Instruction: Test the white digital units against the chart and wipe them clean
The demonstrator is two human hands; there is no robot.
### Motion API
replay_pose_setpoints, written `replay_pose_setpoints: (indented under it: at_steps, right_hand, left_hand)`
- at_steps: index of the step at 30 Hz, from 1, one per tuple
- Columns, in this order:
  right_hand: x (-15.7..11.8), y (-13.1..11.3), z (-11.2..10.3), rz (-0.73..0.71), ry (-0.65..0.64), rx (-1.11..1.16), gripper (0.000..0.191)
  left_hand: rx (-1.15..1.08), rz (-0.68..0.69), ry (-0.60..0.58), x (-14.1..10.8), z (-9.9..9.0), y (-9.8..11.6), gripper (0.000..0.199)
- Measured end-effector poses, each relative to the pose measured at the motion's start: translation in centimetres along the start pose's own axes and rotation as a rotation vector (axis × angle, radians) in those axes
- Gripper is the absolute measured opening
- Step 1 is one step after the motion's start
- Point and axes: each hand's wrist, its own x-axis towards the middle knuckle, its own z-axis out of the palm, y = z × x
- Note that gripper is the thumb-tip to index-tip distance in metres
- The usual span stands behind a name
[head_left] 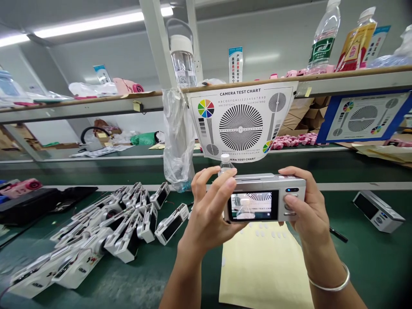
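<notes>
A silver digital camera (281, 205) is held up level between my two hands, its back facing me. My left hand (207, 210) grips its left end, fingers at the top and thumb underneath. My right hand (305, 210) wraps the other end, with the thumb on the back buttons and the index finger on top. The lit screen (251, 205) shows a bottle and part of a chart. Beyond the camera hangs a white camera test chart (212, 128). A clear bottle with a white cap (225, 159) stands partly hidden behind the camera.
Several white cameras (125, 236) lie piled on the green bench at left. Another silver camera (378, 211) and a black pen (338, 234) lie at right. Yellow paper (264, 270) lies below my hands. Bottles (323, 43) stand on the shelf above; a plastic bag (177, 146) hangs from the post.
</notes>
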Motion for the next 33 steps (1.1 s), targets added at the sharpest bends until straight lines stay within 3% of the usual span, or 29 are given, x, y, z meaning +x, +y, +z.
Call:
replay_pose_setpoints:
  at_steps: [33]
  right_hand:
    - [-0.25, -0.1, -0.02, -0.016, 0.023, -0.05, 0.03]
  left_hand:
    - [0.001, 0.009, -0.008, -0.22, -0.14, -0.16, 0.094]
